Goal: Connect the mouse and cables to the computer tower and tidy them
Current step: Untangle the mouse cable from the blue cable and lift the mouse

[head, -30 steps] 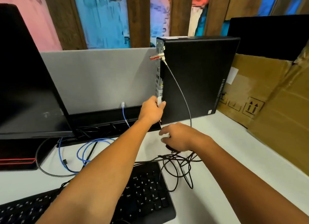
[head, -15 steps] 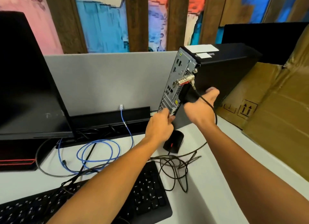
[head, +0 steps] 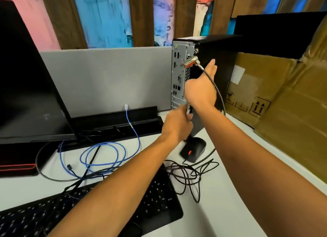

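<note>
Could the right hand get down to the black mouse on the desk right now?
Probably yes. The right hand rests on the tower holding nothing, and the mouse lies uncovered just below it.

1 head-worn view, facing forward and down, close over desk (head: 221,210)
</note>
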`<state>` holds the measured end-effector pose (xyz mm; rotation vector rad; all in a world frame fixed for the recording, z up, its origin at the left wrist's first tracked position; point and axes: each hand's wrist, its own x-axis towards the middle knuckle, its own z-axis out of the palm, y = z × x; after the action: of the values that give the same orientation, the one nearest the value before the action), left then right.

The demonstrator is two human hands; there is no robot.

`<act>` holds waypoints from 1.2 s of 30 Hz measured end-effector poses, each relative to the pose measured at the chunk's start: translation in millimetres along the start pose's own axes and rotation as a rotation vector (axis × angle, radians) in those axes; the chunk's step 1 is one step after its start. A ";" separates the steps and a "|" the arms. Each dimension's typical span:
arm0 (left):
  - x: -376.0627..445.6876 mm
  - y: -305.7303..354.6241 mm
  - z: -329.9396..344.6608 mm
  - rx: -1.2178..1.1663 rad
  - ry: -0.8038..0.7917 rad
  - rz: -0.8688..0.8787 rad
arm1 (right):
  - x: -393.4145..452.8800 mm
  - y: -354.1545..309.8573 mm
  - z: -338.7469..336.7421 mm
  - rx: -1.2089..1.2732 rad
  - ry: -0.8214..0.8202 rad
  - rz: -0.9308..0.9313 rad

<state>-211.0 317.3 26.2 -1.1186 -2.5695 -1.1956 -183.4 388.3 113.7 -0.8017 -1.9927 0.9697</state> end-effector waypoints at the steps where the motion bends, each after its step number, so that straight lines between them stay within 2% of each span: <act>1: 0.1 2.6 -0.6 0.024 -0.046 0.019 | 2.1 0.4 -2.8 0.001 -0.010 0.023; 6: -1.5 -8.3 -16.3 0.034 -0.192 0.081 | -6.7 2.9 -19.8 0.000 -0.153 0.058; 9: -17.5 -23.3 -38.1 -0.134 -0.456 -0.044 | -22.6 3.8 -26.6 -0.017 -0.273 0.086; 12: -47.0 -40.9 -59.8 -0.141 -0.759 -0.200 | -49.2 9.6 -43.6 -0.016 -0.468 0.119; 14: -66.4 -54.5 -69.4 -0.164 -0.815 -0.237 | -72.6 16.9 -59.3 0.029 -0.573 0.086; 17: -89.9 -73.0 -71.4 -0.304 -0.707 -0.224 | -110.1 30.6 -73.7 0.201 -0.639 0.047; 19: -102.5 -83.4 -62.6 -0.384 -0.591 -0.202 | -133.7 43.2 -70.8 0.209 -0.689 0.027; 21: -112.8 -93.1 -49.2 -0.365 -0.428 -0.139 | -155.9 56.7 -65.0 0.057 -0.764 -0.042; 23: -121.5 -98.3 -41.9 -0.334 -0.300 -0.065 | -171.4 67.8 -61.0 -0.218 -0.870 -0.148; 26: -127.8 -101.9 -40.1 -0.329 -0.262 0.000 | -183.9 78.1 -57.2 -0.482 -0.891 -0.319; 29: -129.0 -104.7 -40.0 -0.352 -0.254 -0.007 | -184.5 84.0 -55.0 -0.468 -0.732 -0.405; 32: -131.8 -101.8 -41.5 -0.300 -0.121 0.081 | -176.4 77.9 -60.2 -0.195 -0.607 -0.241; 34: -137.1 -97.8 -44.7 -0.293 -0.003 0.150 | -168.5 67.1 -60.5 -0.026 -0.430 -0.223; 36: -141.4 -92.2 -46.9 -0.272 0.059 0.165 | -155.7 55.3 -58.4 -0.015 -0.220 -0.274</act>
<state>-178.4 163.5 -51.2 -1.2941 -2.2691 -1.5421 -44.1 315.5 36.1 -0.4269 -2.2295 0.9131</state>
